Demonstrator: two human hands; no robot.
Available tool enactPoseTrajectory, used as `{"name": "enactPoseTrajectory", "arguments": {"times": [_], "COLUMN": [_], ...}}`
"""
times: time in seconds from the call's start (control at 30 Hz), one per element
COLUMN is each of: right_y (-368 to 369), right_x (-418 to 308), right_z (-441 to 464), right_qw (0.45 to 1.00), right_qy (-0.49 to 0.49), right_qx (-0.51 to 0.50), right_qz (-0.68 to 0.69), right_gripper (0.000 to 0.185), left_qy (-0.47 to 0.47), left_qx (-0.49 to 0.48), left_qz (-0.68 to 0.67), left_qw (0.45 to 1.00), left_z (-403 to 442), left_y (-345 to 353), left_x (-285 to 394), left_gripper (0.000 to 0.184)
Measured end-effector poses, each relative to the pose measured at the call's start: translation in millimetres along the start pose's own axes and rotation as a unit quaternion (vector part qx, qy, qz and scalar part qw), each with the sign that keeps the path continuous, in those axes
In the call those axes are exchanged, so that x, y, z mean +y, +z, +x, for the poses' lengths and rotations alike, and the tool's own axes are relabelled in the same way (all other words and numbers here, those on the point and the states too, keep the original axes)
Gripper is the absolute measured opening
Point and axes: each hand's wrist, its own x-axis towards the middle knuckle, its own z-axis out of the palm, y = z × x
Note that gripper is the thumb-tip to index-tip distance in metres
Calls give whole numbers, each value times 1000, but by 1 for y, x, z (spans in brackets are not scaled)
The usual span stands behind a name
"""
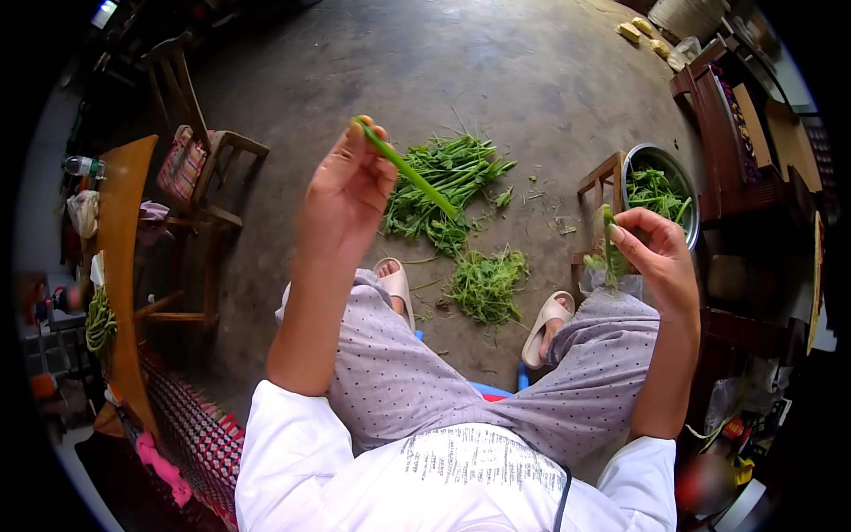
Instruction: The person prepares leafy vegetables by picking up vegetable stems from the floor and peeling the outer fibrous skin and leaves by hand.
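My left hand [353, 173] is raised above the floor, its fingertips pinching one end of a long green stalk [418, 179]. The stalk slants down to the right, in front of a large heap of leafy green stems [456, 168] on the floor. In my right hand [658, 253], thumb and fingers are closed on a thin, leafy green strip [609, 244] that hangs down over my right knee. Between my feet lies a smaller pile of stringy green trimmings [487, 285].
A metal basin [695, 217] with cut greens rests on a wooden stool [603, 177] at right. To the left are a wooden chair [232, 142] and a table edge [128, 266]. Dark wooden furniture [736, 133] lines the right side. Scraps lie on the concrete floor [541, 80].
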Motion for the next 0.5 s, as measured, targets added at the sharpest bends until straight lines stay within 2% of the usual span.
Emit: {"name": "enactPoseTrajectory", "arguments": {"times": [0.07,0.13,0.17,0.27,0.43,0.5], "right_y": [10,22,28,44,61,63], "right_x": [3,-1,-2,-5,-8,-5], "right_z": [1,0,0,1,6,8], "right_qw": [999,998,998,992,990,989], "right_qy": [-31,-46,-51,-121,-134,-147], "right_qx": [20,19,19,31,29,27], "right_qz": [28,37,37,32,41,8], "right_gripper": [11,11,11,14,14,16], "left_qy": [-28,-116,-123,-205,-329,-336], "left_qx": [-13,-64,-67,-118,-114,-105], "left_qz": [0,-1,-4,55,50,2], "left_qw": [1000,991,990,970,936,936], "left_z": [-5,-11,-14,-24,-33,-33], "left_y": [7,15,21,35,44,45], "left_x": [-12,-28,-35,-53,-66,-71], "left_gripper": [20,20,20,21,27,25]}}
